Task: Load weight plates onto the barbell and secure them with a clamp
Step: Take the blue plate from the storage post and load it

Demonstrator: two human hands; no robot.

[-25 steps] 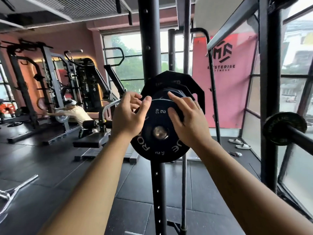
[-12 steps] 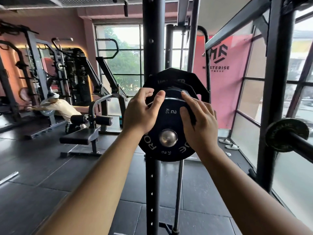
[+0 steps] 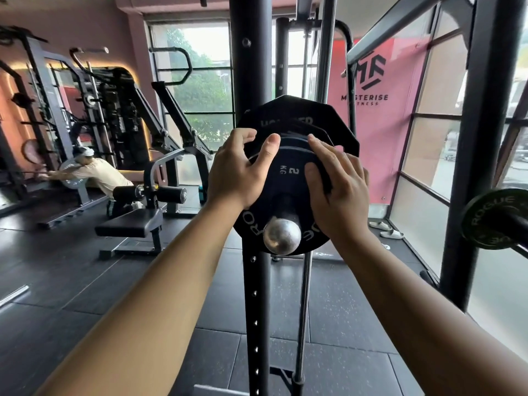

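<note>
A small black 2 kg weight plate [image 3: 287, 181] with white lettering sits on the barbell sleeve, whose silver end [image 3: 282, 236] pokes out through its hole toward me. Behind it is a larger black many-sided plate [image 3: 303, 114] on the same sleeve. My left hand [image 3: 238, 170] holds the small plate's left rim, thumb on its face. My right hand [image 3: 338, 192] presses flat on the plate's right side, fingers over the upper edge. No clamp is in view.
A black rack upright [image 3: 245, 81] stands just behind the plates. Another upright [image 3: 483, 138] is at the right, with a green plate [image 3: 495, 218] on a storage peg. A bench machine [image 3: 137, 221] and a person exercising [image 3: 97, 172] are at the left.
The small plate has slid further along the sleeve toward the large plate, so more of the silver sleeve end sticks out. Both hands stay on the plate; my view has moved closer.
</note>
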